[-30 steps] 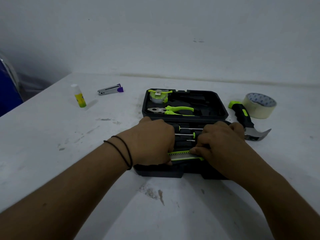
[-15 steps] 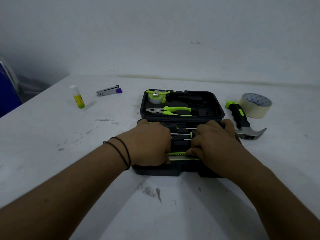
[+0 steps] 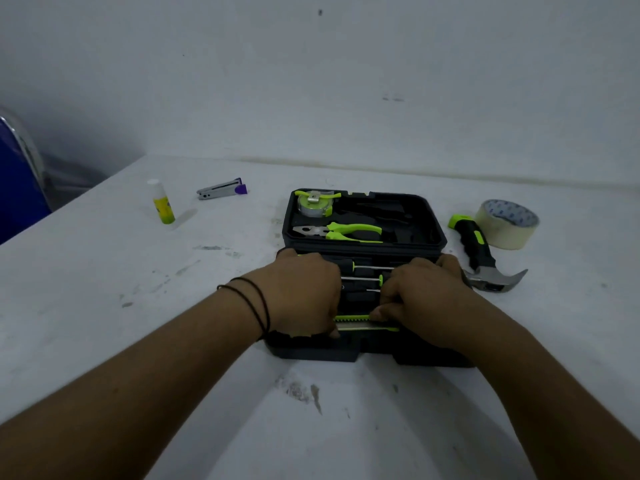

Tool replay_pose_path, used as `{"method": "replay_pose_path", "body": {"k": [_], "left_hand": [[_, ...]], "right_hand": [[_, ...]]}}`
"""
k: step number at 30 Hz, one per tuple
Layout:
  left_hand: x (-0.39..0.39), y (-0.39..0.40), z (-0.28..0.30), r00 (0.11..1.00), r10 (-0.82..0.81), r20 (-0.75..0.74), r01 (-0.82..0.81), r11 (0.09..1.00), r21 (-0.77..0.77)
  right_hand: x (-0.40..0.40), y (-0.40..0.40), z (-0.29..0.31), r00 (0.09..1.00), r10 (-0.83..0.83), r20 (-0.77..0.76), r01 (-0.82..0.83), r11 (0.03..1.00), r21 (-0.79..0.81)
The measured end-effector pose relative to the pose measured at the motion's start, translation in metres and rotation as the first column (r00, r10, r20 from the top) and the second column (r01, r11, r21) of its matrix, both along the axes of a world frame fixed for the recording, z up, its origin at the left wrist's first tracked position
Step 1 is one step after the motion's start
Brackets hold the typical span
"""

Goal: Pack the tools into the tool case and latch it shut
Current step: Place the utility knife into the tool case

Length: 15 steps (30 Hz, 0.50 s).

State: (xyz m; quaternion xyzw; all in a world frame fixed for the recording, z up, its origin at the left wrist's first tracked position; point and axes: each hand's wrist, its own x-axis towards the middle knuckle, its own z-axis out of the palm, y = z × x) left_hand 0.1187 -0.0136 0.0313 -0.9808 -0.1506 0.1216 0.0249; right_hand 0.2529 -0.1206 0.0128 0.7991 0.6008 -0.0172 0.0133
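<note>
Though dim at the far left, shows a blue object (image 3: 14, 188) just beyond the table (image 3: 104, 271) edge, where the white top angles away toward the wall. Farther in, well apart from everything else: an upright glue stick (image 3: 162, 207), then a small grey stapler (image 3: 221, 189) with a purple end lying flat, with plenty of bare, scuffed surface between these and the centre. Dead centre, lying open flat: the black tool case (image 3: 437, 238), far half holding a tape measure (image 3: 313, 204) in its back left pocket and pliers (image 3: 343, 233) just nearer, right-hand pockets dark. Over the near half, screwdrivers (image 3: 367, 271) seated in rows between the hands. Left hand (image 3: 301, 292), black bands at the wrist, palm down on the tray with fingers tucked under; cannot tell whether gripping or only pressing. Right hand (image 3: 422, 296) pinching a green-edged utility knife (image 3: 360, 323) by thumb and fingertips, low against the front slot. Just right of the case, outside it: a claw hammer (image 3: 481, 258), head close to the right knuckles. Beside its handle, a roll of masking tape (image 3: 507, 225). Beyond that, open table to the right edge.
</note>
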Motion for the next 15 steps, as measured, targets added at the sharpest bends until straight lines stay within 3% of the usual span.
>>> {"method": "replay_pose_path", "body": {"k": [4, 8, 11, 15], "left_hand": [[-0.008, 0.008, -0.004, 0.997, -0.002, 0.082, 0.013, 0.992, -0.127], [-0.031, 0.023, -0.005, 0.956, 0.078, 0.283, 0.032, 0.930, -0.366], [-0.045, 0.029, -0.006, 0.894, 0.158, 0.419, 0.020, 0.920, -0.391], [-0.041, 0.016, -0.007, 0.940, 0.116, 0.322, -0.016, 0.954, -0.299]], "right_hand": [[0.005, -0.006, 0.002, 0.987, -0.011, -0.159, 0.020, 0.998, 0.053], [0.017, -0.025, 0.004, 0.904, 0.001, -0.427, 0.156, 0.930, 0.332], [0.021, -0.039, -0.001, 0.913, -0.015, -0.407, 0.175, 0.917, 0.360], [0.016, -0.047, -0.017, 0.951, -0.034, -0.309, 0.145, 0.928, 0.344]]}}
